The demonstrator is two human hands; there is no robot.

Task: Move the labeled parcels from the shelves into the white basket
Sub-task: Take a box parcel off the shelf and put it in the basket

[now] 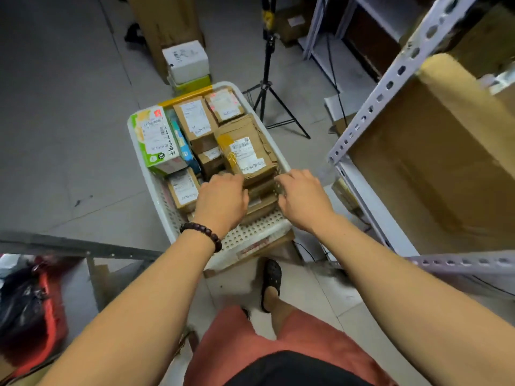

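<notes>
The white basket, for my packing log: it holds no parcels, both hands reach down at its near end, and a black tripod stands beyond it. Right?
No: the head view shows the white basket nearly full of labelled parcels. The rest holds: left hand and right hand reach down at its near end, and the black tripod stands beyond it.

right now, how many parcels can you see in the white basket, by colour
brown cardboard parcels: 5 in clear view, more partly hidden
green and white box: 1
blue box: 1
total: 7 in clear view
</notes>
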